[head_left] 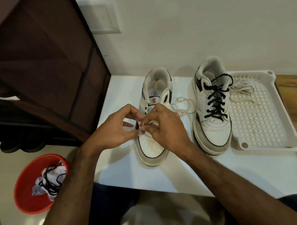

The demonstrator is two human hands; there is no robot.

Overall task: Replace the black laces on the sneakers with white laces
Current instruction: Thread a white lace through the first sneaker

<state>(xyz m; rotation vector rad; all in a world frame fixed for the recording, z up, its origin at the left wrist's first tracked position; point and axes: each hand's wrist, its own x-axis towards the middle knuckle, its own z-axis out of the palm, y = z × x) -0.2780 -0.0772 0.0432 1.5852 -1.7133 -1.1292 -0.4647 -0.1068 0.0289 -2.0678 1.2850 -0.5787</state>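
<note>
You have two sneakers on the white table: the left sneaker stripped of its black lace, the right sneaker still laced in black. One white lace trails between them; another lies in the white tray at far right. One removed black lace sits in the red bucket on the floor, near left. Your left hand and right hand meet over the left sneaker's lower eyelets, fingertips curled and pinching at the white lace. The left sneaker's toe stands near the table's near edge; bare tabletop lies nearer you on the right.
</note>
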